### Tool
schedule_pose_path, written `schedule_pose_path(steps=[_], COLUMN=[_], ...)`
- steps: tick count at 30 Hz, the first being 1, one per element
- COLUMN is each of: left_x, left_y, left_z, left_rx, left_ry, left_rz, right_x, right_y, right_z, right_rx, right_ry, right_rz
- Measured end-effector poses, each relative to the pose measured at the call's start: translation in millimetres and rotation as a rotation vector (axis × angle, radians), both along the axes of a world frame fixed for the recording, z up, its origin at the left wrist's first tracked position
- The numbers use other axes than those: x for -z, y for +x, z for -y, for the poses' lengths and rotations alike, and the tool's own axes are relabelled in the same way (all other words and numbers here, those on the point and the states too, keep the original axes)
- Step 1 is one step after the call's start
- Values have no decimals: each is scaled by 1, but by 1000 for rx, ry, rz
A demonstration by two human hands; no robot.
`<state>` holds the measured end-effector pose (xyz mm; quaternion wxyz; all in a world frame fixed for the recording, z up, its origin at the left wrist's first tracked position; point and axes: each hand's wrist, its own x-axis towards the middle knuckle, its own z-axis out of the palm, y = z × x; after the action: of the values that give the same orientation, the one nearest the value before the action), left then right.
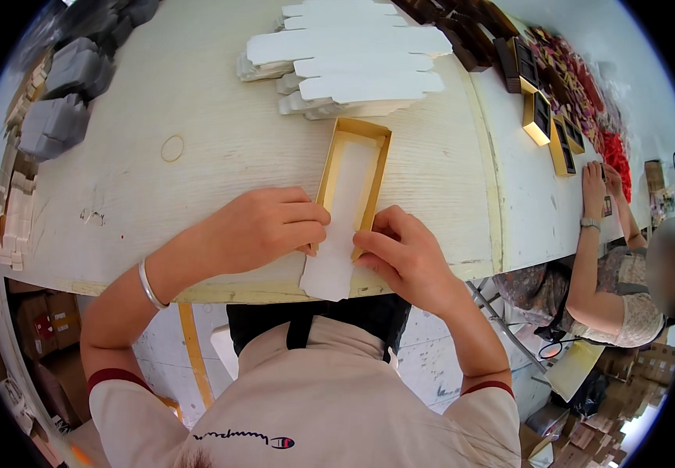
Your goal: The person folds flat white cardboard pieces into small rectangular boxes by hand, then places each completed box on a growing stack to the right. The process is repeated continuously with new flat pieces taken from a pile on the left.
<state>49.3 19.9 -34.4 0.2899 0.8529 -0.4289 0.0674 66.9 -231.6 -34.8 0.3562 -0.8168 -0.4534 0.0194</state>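
Brown cartons [49, 324]: lower left of the frame; one bears a red-and-white printed patch, too small to read.
Dark scrawl [92, 216]: inked on the counter [138, 195], left of the frame; it forms no clear word.
Shirt lettering [245, 438]: dark script beside a small red-and-blue emblem, bottom of the frame, left of centre.
Left grip [275, 225]: fingers curled together at the near left corner of the gold box [378, 165]; the knuckles hide whether they clamp its wall or the white strip [344, 203].
White strip: lies along the box floor and juts past its near end to the counter's edge; it could crease or tear if the person's two hands pulled unevenly.
Gold box: centre of the frame, lengthwise to the person; its thin walls could bow or split under a hard pinch.
Right grip [409, 257]: thumb and fingers clamped on the near end of the right wall; slack here could let the box skew.
Gold-sided boxes [537, 117]: upper right, dark inside, no readable writing.
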Motion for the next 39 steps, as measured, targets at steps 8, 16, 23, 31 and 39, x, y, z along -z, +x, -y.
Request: schedule_pose_path(steps=[8,16,23,31,39], left_x=[-27,-22,-24,-26,-29], left_y=[3,42,36,34,-13], left_z=[1,23,25,26,4], left_rx=[-412,-546,-462,-486,-168], left_ry=[-131,-241,-264,-218,11], left_rz=[-167,-588,-666,-687,-144], right_x=[-15,-9,-14,-21,-26], right_y=[26,69,66,61,29], right_z=[7,-23,-27,-29,15], right_rx=[261,344,278,270,-193], right_ry=[238,99,-25,1,-129], right_rz=[-442,-462,-255,-395,-99])
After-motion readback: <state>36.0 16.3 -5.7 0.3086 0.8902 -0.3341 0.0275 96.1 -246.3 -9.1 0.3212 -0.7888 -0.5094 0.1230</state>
